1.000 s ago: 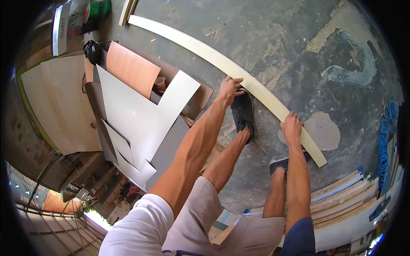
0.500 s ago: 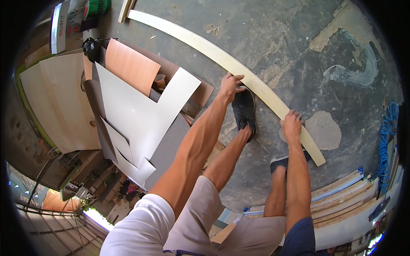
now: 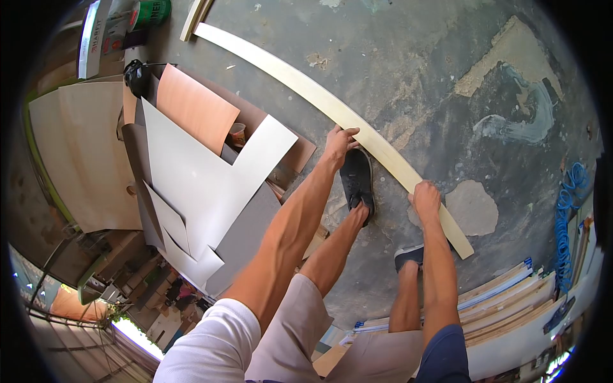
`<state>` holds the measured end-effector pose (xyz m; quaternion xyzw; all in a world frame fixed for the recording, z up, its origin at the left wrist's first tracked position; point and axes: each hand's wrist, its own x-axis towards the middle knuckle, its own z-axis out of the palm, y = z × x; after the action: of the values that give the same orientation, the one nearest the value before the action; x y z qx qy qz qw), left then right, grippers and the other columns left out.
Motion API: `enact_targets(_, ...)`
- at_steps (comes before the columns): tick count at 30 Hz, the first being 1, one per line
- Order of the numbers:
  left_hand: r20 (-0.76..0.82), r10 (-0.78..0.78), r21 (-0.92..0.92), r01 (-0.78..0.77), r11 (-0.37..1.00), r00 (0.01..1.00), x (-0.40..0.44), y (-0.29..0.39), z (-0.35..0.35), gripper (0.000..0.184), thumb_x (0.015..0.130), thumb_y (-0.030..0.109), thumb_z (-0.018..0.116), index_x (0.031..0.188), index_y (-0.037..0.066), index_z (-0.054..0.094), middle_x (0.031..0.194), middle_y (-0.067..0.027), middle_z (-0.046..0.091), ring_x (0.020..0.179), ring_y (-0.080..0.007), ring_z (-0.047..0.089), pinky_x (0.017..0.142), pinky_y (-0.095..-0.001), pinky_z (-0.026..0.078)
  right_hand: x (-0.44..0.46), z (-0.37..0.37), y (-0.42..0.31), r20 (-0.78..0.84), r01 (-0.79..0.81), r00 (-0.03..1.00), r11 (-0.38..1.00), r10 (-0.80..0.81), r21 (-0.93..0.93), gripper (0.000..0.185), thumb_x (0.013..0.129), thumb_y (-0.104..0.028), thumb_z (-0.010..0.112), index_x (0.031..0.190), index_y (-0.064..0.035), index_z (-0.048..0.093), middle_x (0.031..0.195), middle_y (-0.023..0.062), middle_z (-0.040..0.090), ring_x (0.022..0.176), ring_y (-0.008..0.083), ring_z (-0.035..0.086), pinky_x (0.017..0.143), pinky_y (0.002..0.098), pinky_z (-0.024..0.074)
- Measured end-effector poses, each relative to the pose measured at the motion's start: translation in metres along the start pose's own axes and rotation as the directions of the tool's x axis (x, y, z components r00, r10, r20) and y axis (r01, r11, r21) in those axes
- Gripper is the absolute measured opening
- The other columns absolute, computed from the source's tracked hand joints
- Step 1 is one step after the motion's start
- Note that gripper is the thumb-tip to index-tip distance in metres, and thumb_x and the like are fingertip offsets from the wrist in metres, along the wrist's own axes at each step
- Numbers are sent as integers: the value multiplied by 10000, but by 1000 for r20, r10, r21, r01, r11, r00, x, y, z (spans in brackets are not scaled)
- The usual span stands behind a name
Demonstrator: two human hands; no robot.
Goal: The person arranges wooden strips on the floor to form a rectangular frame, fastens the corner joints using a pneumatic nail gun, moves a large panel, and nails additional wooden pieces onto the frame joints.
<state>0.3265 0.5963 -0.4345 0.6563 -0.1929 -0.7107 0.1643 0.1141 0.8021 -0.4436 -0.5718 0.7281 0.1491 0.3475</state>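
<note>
A long pale wooden strip (image 3: pixel 300 85), looking curved in the wide view, runs diagonally from the upper left to the right of centre. My left hand (image 3: pixel 341 143) grips its near edge around the middle, just above a black shoe (image 3: pixel 357 182). Closer to the strip's lower right end (image 3: pixel 458 237), my right hand (image 3: pixel 426 196) has its fingers wrapped over it. The undersides of both hands' grips are hidden. At the upper left, the strip's far end meets another piece of wood (image 3: pixel 193 20).
White sheets (image 3: pixel 204 172) and an orange wood-grain sheet (image 3: pixel 195 105) lie at left, with a cup (image 3: pixel 237 134) among them. Stacked boards (image 3: pixel 504 300) are at lower right, below a coiled blue hose (image 3: pixel 565 223). A green can (image 3: pixel 150 13) stands upper left.
The view has shifted slightly. Both hands still grip the strip; the right hand's knuckles are more raised and its fingers more curled than before.
</note>
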Motion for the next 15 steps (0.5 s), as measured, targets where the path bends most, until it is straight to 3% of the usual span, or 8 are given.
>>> enact_targets(2,-9,-9,10,9,1000,1000,-5,7,1,397,935,119,583,1273,-59,475,1267,-177,551,1100,-300,583,921,-391,491,-1,-17,-5,82,-21,996,1000,19,23,245,798,-208,717,860,29,716,929,219,702,838,323,720,752,388,592)
enact_targets(6,2,-51,58,50,997,999,-4,14,-5,416,924,143,601,1277,-41,480,1280,-174,540,1139,-293,554,927,-408,481,10,-3,-7,156,-57,986,998,58,-8,218,805,-191,708,871,16,734,958,215,708,860,337,721,759,403,591)
enact_targets(7,-7,-61,54,61,997,998,-2,14,-8,416,918,149,610,1272,-31,487,1277,-173,539,1150,-291,545,934,-415,475,14,3,-8,189,-100,977,995,98,2,271,804,-237,734,910,13,730,979,210,706,895,352,711,785,418,582)
enact_targets(8,27,-95,74,93,993,995,1,16,-14,586,912,157,617,1412,-32,376,1339,-182,518,1233,-317,506,972,-428,454,17,7,-8,223,-141,965,990,135,10,329,802,-283,760,950,9,725,1000,204,704,929,368,700,811,432,573)
enact_targets(9,21,-95,74,93,993,995,1,20,-16,586,912,157,617,1412,-32,376,1339,-182,518,1233,-317,506,972,-428,454,19,4,-7,225,-136,966,991,130,12,329,802,-283,760,950,9,725,1000,204,704,929,368,700,811,432,573)
enact_targets(12,0,-129,2,129,992,992,-7,21,-28,960,886,174,655,1547,-16,-14,1446,-215,456,1351,-357,422,1019,-449,428,13,-15,-14,292,-140,949,989,119,52,368,832,-337,725,938,15,727,988,205,706,934,368,699,812,437,571)
enact_targets(15,-46,-171,41,173,984,984,-28,29,-47,963,869,183,678,1547,-22,26,1394,-224,502,1319,-347,461,1021,-459,426,0,-42,-23,311,-106,944,993,114,-43,465,860,-429,667,926,27,729,981,231,703,935,379,694,828,462,555)
